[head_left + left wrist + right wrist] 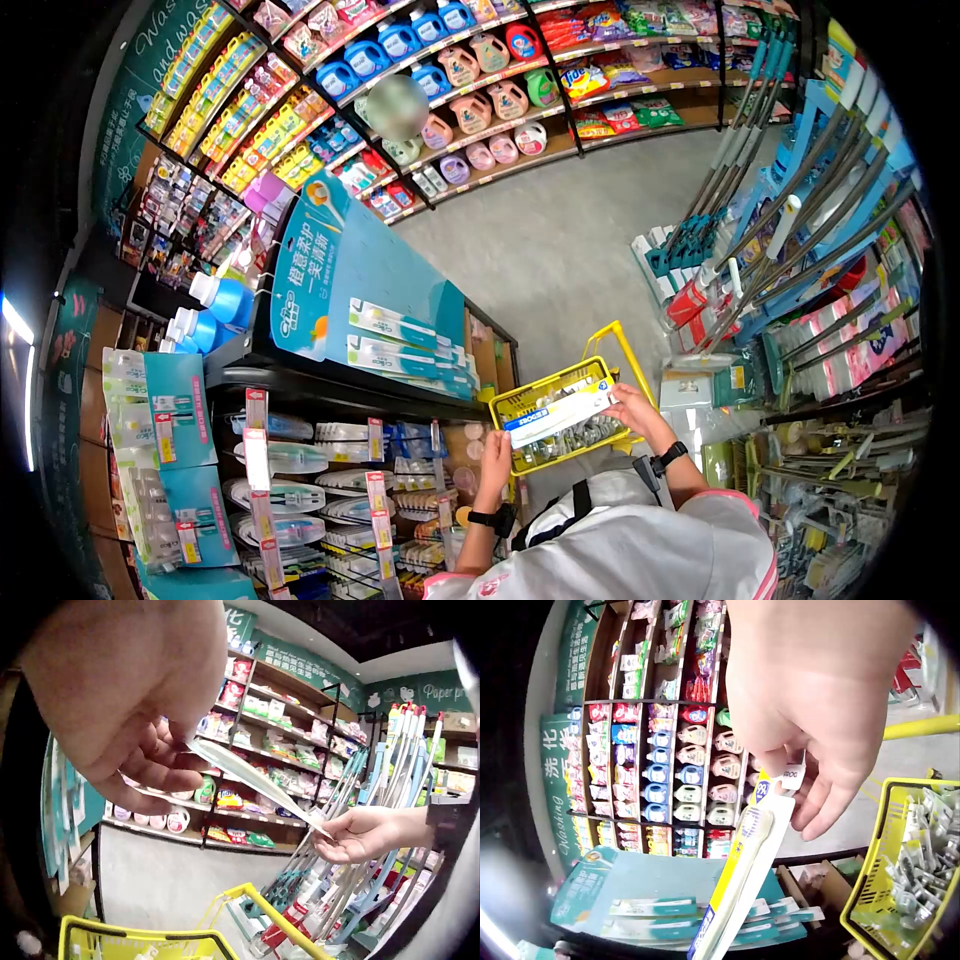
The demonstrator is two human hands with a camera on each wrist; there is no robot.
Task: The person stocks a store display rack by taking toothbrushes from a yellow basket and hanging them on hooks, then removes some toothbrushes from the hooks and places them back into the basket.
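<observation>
A long flat toothbrush pack [560, 412], white with a blue and yellow end, is held level over a yellow wire basket [600, 366]. My left hand [496, 452] pinches its left end and my right hand [626, 404] pinches its right end. From the left wrist the pack [255, 780] shows edge-on, running from my left hand [176, 761] to my right hand [352, 834]. In the right wrist view my right hand [795, 791] grips the pack [742, 885] by its top. The basket [877, 892] holds several small packaged items.
A teal toothbrush display [360, 290] and shelves of toothbrush packs [290, 480] stand to my left. Detergent bottles [470, 70] fill the far shelves. A rack of mops [790, 230] lines the right side. Grey aisle floor [560, 230] lies ahead.
</observation>
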